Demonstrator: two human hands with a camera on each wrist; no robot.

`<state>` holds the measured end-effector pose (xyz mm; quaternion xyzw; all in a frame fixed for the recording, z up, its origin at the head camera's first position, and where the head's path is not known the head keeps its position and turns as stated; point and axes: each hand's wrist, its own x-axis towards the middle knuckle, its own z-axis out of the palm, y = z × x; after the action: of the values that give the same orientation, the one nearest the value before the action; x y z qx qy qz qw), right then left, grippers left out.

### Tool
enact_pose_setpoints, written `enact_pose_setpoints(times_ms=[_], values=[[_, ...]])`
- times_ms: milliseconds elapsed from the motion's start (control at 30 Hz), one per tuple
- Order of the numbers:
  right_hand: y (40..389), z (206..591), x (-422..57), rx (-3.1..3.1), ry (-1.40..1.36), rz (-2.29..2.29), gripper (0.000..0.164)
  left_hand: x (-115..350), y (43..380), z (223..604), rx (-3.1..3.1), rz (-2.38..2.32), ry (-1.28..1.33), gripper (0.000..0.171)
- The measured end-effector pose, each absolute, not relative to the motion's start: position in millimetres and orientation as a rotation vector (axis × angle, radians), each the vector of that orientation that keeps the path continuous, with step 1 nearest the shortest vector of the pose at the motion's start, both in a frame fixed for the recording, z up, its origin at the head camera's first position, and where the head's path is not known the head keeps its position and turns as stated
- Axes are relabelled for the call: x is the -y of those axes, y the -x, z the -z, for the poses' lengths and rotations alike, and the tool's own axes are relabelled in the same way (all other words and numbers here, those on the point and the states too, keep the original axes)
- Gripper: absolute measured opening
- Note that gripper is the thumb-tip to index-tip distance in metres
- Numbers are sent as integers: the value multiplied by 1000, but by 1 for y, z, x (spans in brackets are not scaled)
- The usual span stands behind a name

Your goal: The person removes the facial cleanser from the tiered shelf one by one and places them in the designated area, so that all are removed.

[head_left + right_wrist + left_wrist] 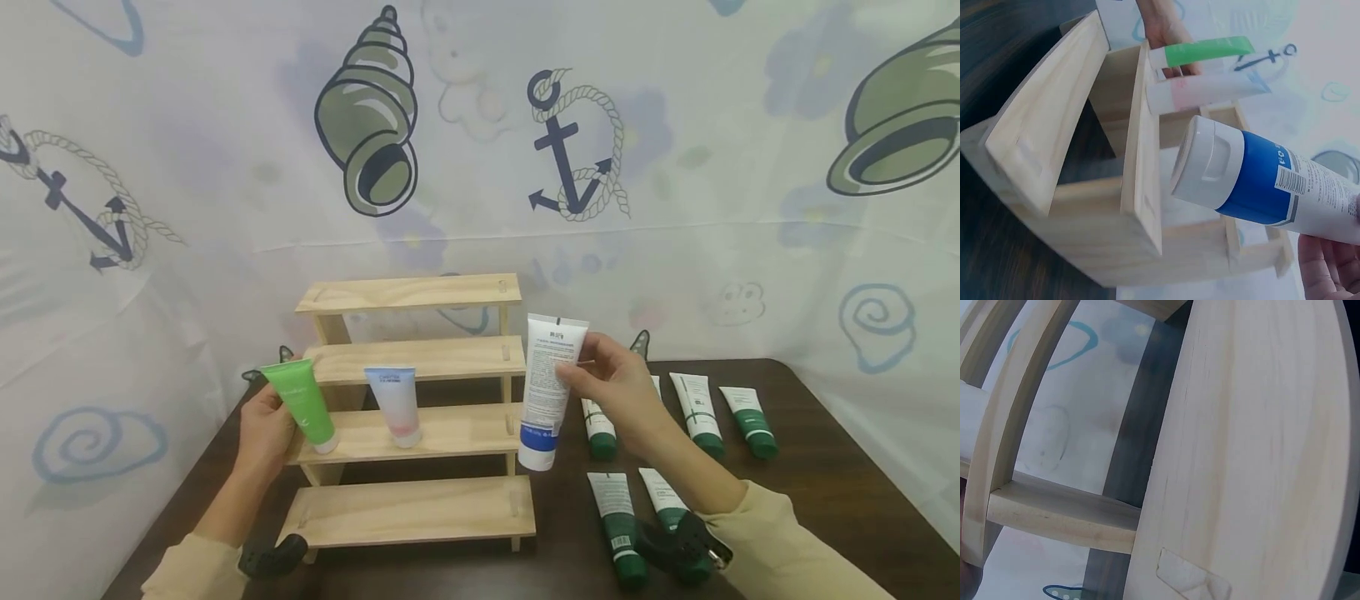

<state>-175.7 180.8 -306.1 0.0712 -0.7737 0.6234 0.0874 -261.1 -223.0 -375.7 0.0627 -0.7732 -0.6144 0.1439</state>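
Note:
In the head view, my left hand [264, 429] is at the left end of the third tier, its fingers partly hidden behind a green squeeze tube [302, 404] that it holds tilted, cap down on the plank. Next to it a pink and light-blue tube [395, 406] stands on its cap. My right hand [617, 379] pinches a white tube with a blue band [551, 387], cap down, by its right side, just right of the shelf. The right wrist view shows its white cap and barcode close up. Only a sliver of my left hand [969, 578] shows in the left wrist view.
A stepped wooden shelf [408, 508] stands on the dark table [555, 558]. Several white and green tubes lie right of it, including one by the back edge [697, 412] and one in front [618, 525]. My right forearm passes above some. A patterned cloth [480, 150] hangs behind.

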Motion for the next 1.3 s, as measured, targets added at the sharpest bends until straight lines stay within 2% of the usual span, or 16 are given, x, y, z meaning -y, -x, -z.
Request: enact_pose_setpoints(times_ms=[467,800,1067,1300], values=[[152,309,-232,2355,-59,-1804,48,224,258,376,2267,1767,-121,50],[141,309,-259,2368,-19,-1706,49,222,263,370,2231,1806,-200,45],[137,323,-286,2423,45,-1635,51,226,260,374,2239,1809,-257,53],[134,337,-323,2544,168,-1498,55,221,262,377,2222,1847,-248,51]])
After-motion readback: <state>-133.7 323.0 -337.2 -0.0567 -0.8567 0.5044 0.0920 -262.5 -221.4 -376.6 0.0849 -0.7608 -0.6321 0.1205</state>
